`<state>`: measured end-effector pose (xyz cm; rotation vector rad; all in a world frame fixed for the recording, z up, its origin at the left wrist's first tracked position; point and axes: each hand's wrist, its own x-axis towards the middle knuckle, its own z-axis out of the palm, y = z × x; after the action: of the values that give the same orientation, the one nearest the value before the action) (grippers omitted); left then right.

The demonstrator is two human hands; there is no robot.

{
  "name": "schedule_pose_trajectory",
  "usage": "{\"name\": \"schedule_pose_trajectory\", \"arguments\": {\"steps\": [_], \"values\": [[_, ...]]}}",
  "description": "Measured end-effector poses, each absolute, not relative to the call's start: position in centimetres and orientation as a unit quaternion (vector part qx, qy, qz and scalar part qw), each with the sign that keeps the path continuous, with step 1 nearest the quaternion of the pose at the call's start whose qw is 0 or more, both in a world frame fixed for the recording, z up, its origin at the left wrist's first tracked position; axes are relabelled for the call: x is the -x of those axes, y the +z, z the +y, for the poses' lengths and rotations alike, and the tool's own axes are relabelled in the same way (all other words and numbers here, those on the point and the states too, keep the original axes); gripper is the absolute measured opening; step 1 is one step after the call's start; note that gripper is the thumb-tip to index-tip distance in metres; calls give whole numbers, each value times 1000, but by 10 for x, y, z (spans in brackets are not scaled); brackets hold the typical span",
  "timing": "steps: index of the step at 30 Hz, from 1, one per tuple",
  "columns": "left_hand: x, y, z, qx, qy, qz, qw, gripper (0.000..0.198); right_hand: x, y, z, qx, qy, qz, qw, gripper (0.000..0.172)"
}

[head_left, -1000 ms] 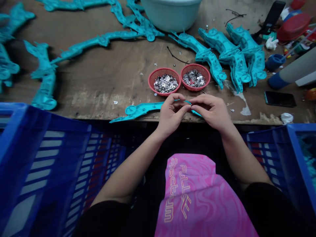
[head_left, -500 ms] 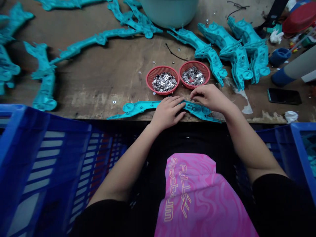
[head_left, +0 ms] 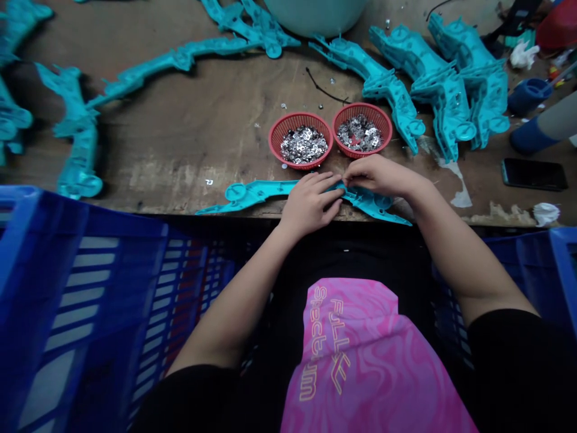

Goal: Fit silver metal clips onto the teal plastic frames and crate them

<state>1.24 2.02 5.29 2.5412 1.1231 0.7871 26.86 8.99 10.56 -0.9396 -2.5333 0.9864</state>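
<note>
Two blue plastic crates (head_left: 94, 300) flank the seated person, open and close at each side, apparently for easy reach, with a pink printed cloth (head_left: 356, 355) across the lap. The teal moulded plastic piece (head_left: 256, 191) lies along the front edge of the wooden workbench (head_left: 148, 174), where the forearms can rest. The left hand (head_left: 310, 204) curves over it, fingers pressing down, seemingly to steady it. The right hand (head_left: 378, 177) has its fingertips (head_left: 346, 181) drawn together in a pinch at the piece's middle; what they pinch is too small to tell. Just ahead, two red plastic baskets (head_left: 300, 123) of small silver metal parts (head_left: 303, 144) sit within short reach. Beyond them, more teal moulded pieces (head_left: 437, 84) lie in a loose arc, with a black phone (head_left: 534, 174) off to the right.
</note>
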Motion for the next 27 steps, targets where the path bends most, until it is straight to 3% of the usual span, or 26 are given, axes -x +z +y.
{"name": "schedule_pose_trajectory", "arguments": {"steps": [8,12,16,19,24,27], "values": [[-13,52,19,-875,278,380,115,30,-268,121,83,354,333,-862,144,21],[-13,53,18,-874,283,378,118,35,-299,132,40,575,207,-751,251,33],[-12,53,18,-889,267,359,104,36,-334,111,1,735,65,-642,207,35],[-12,53,18,-891,264,358,91,33,-344,82,-3,743,50,-642,181,38],[-14,53,17,-872,282,388,97,24,-343,67,0,689,33,-677,258,27],[-15,49,18,-852,305,409,116,39,-329,87,-11,636,44,-704,313,25]]}}
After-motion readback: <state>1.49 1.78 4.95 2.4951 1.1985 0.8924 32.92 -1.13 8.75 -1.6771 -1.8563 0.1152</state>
